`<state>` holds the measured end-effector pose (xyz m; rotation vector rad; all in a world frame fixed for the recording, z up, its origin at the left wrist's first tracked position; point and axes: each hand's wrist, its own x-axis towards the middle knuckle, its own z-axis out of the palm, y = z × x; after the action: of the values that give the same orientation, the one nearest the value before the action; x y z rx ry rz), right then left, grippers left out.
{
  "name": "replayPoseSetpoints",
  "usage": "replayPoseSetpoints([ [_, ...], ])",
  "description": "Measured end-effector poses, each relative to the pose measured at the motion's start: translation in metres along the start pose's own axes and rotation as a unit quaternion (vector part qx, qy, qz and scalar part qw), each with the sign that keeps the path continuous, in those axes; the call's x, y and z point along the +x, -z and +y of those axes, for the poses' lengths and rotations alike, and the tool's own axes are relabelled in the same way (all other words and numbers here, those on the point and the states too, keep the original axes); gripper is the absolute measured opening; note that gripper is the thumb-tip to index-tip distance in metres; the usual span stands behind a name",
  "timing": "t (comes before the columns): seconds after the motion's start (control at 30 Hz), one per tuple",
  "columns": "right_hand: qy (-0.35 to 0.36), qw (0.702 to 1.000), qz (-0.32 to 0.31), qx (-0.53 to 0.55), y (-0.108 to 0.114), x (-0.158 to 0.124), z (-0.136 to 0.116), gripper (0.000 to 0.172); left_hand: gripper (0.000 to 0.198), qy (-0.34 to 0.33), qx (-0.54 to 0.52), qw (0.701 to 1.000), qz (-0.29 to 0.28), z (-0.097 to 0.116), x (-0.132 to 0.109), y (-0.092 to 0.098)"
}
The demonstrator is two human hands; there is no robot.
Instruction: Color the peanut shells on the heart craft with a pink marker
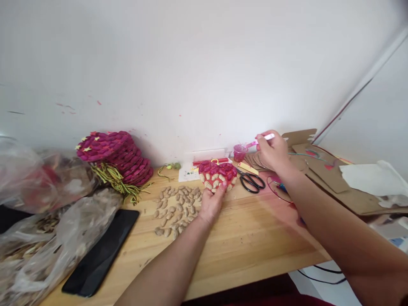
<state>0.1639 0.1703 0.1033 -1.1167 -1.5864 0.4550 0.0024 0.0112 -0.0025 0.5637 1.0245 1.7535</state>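
1. Your left hand (211,203) holds the heart-shaped piece (217,173) at its lower edge. The grip is pinching this edge, and the piece faces you, low over the desk (248,238).
2. The heart-shaped piece is covered with peanut shells. The upper ones are painted red-pink and the lower ones are bare.
3. Your right hand (272,151) is to the right of the heart-shaped piece and a little behind it. Its grip is pinching a pink brush (263,139), and the tip of the brush is at the small pink cup (239,152).
4. Black scissors (251,182) lie just to the right of the heart-shaped piece.
5. Loose peanut shells (177,208) lie just to its left, beside your left hand.
6. Further to its left, a stack of magenta pieces (116,155) stands at the wall. A black phone (102,250) lies nearer to you, beside plastic bags (47,238).
7. Brown cardboard pieces (325,170) lie well to its right, behind your right hand.
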Motion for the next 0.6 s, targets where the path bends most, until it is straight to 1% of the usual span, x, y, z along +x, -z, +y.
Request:
replayPoseSetpoints([
  [0.07, -0.007, 0.991, -0.039, -0.131, -0.008, 0.019, -0.001, 0.018, 0.045, -0.005, 0.007, 1.000, -0.007, 0.000, 0.000, 0.000],
  [0.1, -0.011, 0.977, -0.073, -0.200, -0.013, 0.026, 0.000, 0.019, 0.045, -0.006, 0.008, 1.000, -0.005, 0.000, 0.000, 0.001],
  [0.13, -0.016, 0.970, -0.089, -0.224, -0.019, 0.032, 0.001, 0.018, 0.044, -0.006, 0.006, 1.000, -0.001, 0.000, 0.000, 0.001],
  [0.23, -0.033, 0.955, -0.136, -0.262, -0.036, 0.042, 0.007, 0.016, 0.043, 0.000, -0.002, 1.000, 0.008, 0.001, 0.001, 0.000],
  [0.33, -0.048, 0.937, -0.176, -0.298, -0.048, 0.046, 0.013, 0.016, 0.044, 0.003, 0.002, 1.000, 0.017, 0.002, 0.000, 0.000],
  [0.43, -0.054, 0.921, -0.194, -0.332, -0.054, 0.048, 0.015, 0.020, 0.046, 0.001, 0.026, 1.000, 0.008, 0.002, 0.000, 0.001],
  [0.6, -0.048, 0.903, -0.215, -0.368, -0.058, 0.046, 0.014, 0.028, 0.049, -0.012, 0.057, 0.998, -0.003, 0.000, 0.002, 0.003],
])
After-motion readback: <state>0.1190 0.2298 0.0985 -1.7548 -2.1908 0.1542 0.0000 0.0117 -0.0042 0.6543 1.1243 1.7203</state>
